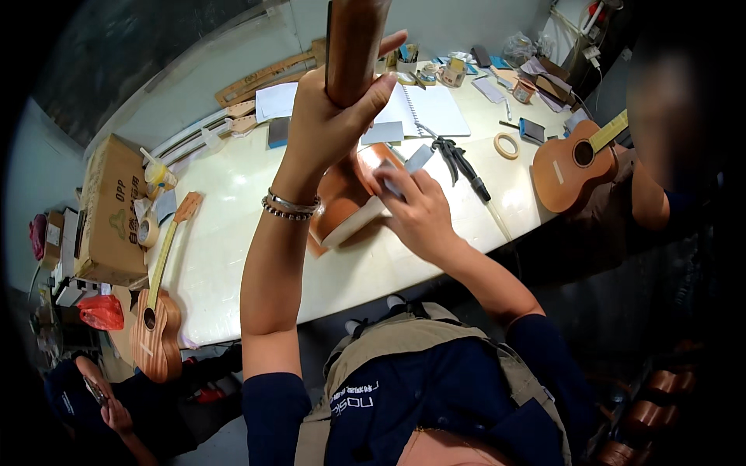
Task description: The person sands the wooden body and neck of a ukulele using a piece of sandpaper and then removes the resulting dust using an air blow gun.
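My left hand (342, 109) is wrapped round the dark brown neck (356, 35) of a small guitar-shaped instrument held upright. Its glossy reddish-brown body (338, 198), with a pale side, rests on the white table behind my left wrist. My right hand (412, 206) pinches a small grey pad (388, 180) against the body, near where the neck joins it; the pad is partly hidden by my fingers. Just right of that hand lie a grey-blue flat piece (420, 158) and a black clamp-like tool (458, 163).
The white table (210, 279) holds ukuleles at left (155, 342) and right (563, 175), a cardboard box (109, 217), tape (506, 145), a notebook (439, 109), papers and jars. A co-worker's arm (649, 198) is at right; another person (101, 412) holds a phone at lower left.
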A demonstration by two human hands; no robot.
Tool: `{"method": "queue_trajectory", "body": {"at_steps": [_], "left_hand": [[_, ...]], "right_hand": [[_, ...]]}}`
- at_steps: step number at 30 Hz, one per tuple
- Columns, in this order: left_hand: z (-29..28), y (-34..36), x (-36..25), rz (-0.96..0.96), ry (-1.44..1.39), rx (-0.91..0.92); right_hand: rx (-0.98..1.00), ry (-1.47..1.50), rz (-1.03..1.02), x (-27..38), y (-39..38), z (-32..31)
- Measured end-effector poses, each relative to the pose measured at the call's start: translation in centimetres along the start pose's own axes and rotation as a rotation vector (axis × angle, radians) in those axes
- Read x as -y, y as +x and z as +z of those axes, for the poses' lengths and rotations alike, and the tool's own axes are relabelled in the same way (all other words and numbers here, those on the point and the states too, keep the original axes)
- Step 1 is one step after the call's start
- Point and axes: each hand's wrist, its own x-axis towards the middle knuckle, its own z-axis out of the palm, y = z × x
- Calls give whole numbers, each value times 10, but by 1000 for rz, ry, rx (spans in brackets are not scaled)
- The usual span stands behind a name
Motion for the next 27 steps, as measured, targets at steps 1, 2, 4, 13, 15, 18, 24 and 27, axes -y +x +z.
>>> {"method": "queue_trajectory", "body": {"at_steps": [1, 2, 4, 13, 15, 18, 24, 27], "left_hand": [[3, -2, -2, -57, 1, -30], [5, -3, -3, -112, 2, -58], [2, -3, -2, -100, -44, -122], [-8, -7, -1, -101, -76, -116], [-9, -3, 6, -48, -33, -87], [-1, -8, -4, -102, -40, -91], [-6, -5, 1, -44, -21, -80], [-1, -9, -2, -73, -28, -114]], "right_hand": [[0, -22, 4, -6, 10, 7], [-5, -47, 2, -10, 17, 12], [29, -42, 19, 1, 12, 6], [94, -123, -1, 7, 15, 6], [78, -101, 0, 7, 10, 4], [91, -145, -17, -5, 35, 14], [77, -120, -21, 5, 20, 7], [87, -112, -25, -1, 34, 12]]}}
